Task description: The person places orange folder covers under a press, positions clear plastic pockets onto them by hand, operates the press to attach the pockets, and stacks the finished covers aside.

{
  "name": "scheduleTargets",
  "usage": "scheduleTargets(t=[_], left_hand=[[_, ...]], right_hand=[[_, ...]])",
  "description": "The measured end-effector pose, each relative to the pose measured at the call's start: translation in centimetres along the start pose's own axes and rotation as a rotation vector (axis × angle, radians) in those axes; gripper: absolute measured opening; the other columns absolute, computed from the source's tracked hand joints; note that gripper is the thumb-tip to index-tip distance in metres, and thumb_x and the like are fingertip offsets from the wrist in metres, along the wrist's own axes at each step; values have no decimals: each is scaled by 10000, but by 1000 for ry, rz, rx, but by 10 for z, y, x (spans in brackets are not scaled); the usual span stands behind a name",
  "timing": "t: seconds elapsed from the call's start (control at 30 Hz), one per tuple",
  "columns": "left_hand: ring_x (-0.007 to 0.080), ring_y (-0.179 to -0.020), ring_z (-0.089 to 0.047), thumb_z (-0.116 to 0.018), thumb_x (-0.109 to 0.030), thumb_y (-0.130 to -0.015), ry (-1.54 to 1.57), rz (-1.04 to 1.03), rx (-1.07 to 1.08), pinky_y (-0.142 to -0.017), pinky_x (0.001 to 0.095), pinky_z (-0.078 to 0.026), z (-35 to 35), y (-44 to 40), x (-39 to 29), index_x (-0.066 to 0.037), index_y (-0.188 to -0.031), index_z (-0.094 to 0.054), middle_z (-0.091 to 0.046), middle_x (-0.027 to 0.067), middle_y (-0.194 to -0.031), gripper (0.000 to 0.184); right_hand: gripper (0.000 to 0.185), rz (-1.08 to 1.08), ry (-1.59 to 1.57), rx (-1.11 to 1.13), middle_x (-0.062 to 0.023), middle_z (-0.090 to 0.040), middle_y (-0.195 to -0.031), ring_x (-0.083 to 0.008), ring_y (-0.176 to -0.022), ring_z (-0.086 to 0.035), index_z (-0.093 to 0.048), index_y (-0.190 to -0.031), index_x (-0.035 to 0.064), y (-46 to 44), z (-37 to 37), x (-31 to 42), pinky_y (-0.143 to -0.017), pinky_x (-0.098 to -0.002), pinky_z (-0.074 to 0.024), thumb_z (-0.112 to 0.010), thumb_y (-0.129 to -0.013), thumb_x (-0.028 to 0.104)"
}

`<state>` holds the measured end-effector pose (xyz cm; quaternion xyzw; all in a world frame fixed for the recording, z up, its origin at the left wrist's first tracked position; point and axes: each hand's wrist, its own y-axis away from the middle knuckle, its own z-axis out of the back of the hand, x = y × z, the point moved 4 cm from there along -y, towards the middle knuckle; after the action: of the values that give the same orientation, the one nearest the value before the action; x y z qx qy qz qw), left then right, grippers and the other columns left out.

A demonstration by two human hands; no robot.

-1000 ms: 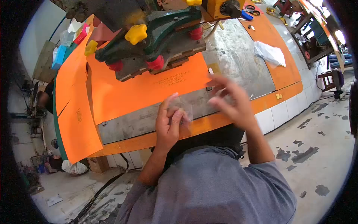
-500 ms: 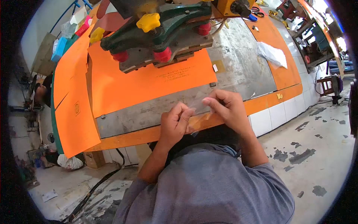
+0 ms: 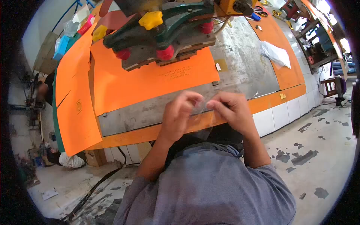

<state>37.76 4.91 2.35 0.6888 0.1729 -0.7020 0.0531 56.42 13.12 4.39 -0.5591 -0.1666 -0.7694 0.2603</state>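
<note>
Both hands are close together above the table's front edge. A thin clear plastic film (image 3: 199, 107) is between them, its outline hard to make out. My right hand (image 3: 229, 108) pinches the film between thumb and forefinger. My left hand (image 3: 180, 112) is curled and blurred at the fingertips, near the film's left side; whether it grips the film cannot be seen. Behind the hands an orange sheet (image 3: 127, 86) with small printed text lies on the grey metal plate (image 3: 150, 114), partly under a dark green press (image 3: 161, 37) with yellow knobs.
More orange sheets (image 3: 77, 112) lie at the left. A white plastic packet (image 3: 275, 54) rests at the right, with scissors (image 3: 261, 11) farther back. The orange table edge (image 3: 123, 141) runs in front of my body. Part of a person (image 3: 45, 89) shows at the far left.
My right hand has come in from the right and closed on the film. My left hand has risen slightly, its fingers shifting at the film.
</note>
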Motion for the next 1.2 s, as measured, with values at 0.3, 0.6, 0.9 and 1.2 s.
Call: scheduleTargets(t=[0.3,0.6,0.9,1.2], left_hand=[[115,-784,-665,-521,-325,-1174,-97,312,367,-731,298,-531,-13,10,-3,30,-897,-729,-711,63,-775,496],[90,-644,-648,-588,-260,-1151,67,260,252,-621,244,-530,-17,19,1,35,-942,-750,-713,42,-730,396],[100,-554,-642,-577,-335,-1151,-6,484,320,-474,257,-479,-7,21,3,-33,-799,-671,-661,36,-668,473],[211,-562,-683,-622,-276,-1048,-434,433,314,-537,373,-525,-8,25,10,44,-872,-681,-666,124,-632,369]], right_hand=[[233,-26,-86,7,-34,-600,-692,-83,-659,-536,-727,-921,-16,3,15,0,-607,-292,-443,-755,-1025,190],[313,-61,-204,-275,67,-513,-635,-24,-618,-443,-714,-848,18,1,22,-14,-541,-258,-338,-751,-1060,246],[245,-15,-54,-528,11,-611,-721,-49,-649,-535,-729,-941,0,5,33,-20,-576,-252,-403,-714,-1077,203],[1077,570,419,378,-253,-271,-1765,-407,-1630,-297,-233,-1710,-23,40,-59,-1,-1311,-521,-257,-482,-1019,764]])
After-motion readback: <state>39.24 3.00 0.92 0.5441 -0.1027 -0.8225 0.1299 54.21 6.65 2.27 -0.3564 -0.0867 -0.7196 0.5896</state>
